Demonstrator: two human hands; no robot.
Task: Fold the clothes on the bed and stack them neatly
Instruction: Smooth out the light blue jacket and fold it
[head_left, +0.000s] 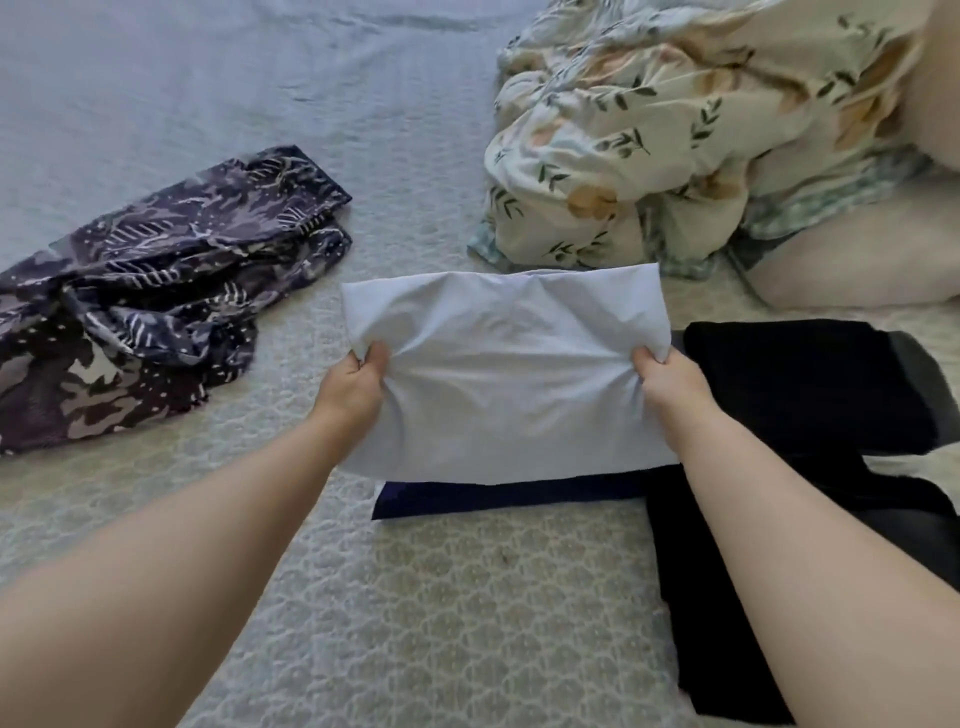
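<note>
Presently, both hands are engaged on one item. The left hand (358, 382) grips the left edge of a pale blue folded garment (506, 374), fingers curled into bunched fabric. The right hand (662, 376) grips the right edge in the same manner, thumb on top. The garment is held out in front of the person, roughly rectangular, its far edge rounded over and its near edge hanging straight.

Beneath the near edge of the pale blue garment lies a dark navy folded item (498, 499), flat on the bed; only a narrow strip of it shows. Whether the two are touching cannot be determined.

To the right, black clothing (800, 384) lies flat on the bed, partly under the right forearm, extending toward the near edge of the view.

To the left, well apart from the held garment, a dark patterned garment (156, 301) lies crumpled and unfolded.

At the far right, a cream floral duvet (675, 130) is heaped, with a pale pillow (857, 265) just beside it.

The bed cover (441, 623) is a light quilted fabric with a repeating pattern.
</note>
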